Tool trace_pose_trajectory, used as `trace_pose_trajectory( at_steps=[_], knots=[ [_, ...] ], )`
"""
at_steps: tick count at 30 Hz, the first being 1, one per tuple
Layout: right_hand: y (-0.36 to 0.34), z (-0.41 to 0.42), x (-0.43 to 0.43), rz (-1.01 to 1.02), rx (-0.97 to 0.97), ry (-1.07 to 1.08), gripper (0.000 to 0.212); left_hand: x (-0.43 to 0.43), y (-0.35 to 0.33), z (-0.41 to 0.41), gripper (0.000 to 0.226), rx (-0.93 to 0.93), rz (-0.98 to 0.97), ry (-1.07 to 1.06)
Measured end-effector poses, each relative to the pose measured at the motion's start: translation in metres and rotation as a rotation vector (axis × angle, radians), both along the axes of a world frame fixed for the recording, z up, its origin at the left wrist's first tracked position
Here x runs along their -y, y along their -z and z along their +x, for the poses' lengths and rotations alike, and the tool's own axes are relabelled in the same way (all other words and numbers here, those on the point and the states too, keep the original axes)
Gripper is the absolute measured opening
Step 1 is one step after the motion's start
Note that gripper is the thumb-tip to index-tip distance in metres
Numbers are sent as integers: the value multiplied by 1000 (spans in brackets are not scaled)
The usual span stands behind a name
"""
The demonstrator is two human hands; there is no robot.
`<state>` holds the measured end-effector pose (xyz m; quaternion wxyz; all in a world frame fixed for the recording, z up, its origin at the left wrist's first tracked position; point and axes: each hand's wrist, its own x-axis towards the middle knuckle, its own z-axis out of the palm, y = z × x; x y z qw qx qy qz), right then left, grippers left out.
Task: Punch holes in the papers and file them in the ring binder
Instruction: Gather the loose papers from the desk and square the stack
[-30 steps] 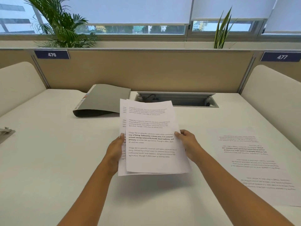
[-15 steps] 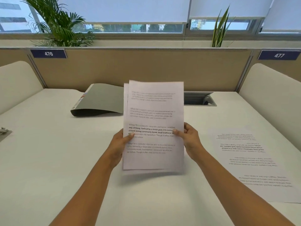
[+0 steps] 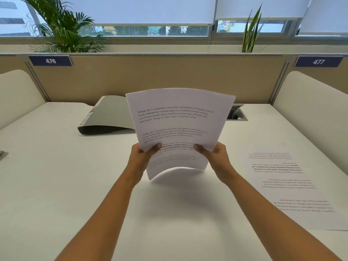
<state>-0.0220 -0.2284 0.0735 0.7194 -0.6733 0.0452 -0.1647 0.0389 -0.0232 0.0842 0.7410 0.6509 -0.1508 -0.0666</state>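
Observation:
A stack of printed papers (image 3: 178, 125) stands upright above the white desk, bowed across its width, its lower edge lifted off the surface. My left hand (image 3: 140, 159) grips its left edge with the thumb on the front. My right hand (image 3: 216, 157) grips the right edge the same way. Behind the sheets, a closed grey ring binder (image 3: 111, 117) lies flat at the back of the desk, partly hidden by the papers. Another printed sheet (image 3: 293, 187) lies flat on the desk to the right, its text upside down to me.
A metal object (image 3: 2, 154) pokes in at the left edge of the desk. An open cable hatch (image 3: 237, 114) sits in the desk behind the papers. Padded partitions (image 3: 169, 78) close off the back and sides, with plants (image 3: 62, 25) beyond.
Both hands have raised the papers from a low tilt to upright, and the two offset sheets have come together into one bowed stack.

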Motion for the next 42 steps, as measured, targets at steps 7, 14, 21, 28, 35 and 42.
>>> trace_pose_trajectory(
  at_steps=[7,14,21,28,35,42],
  knots=[
    [-2,0,-1,-33,-5,14,21,-1,-3,2,26,22,33,1],
    [-7,1,-2,-65,0,18,26,1,-7,2,24,55,43,-2],
    [3,-4,-1,-25,-33,-21,26,2,1,0,28,87,-41,-109],
    [-4,2,2,-24,-36,6,29,3,-10,5,21,81,-1,-105],
    [17,-3,-1,-22,-82,-11,23,3,9,-3,17,-53,24,-70],
    [12,-2,-1,-5,-46,-21,30,3,6,-2,19,-18,13,-83]
  ],
)
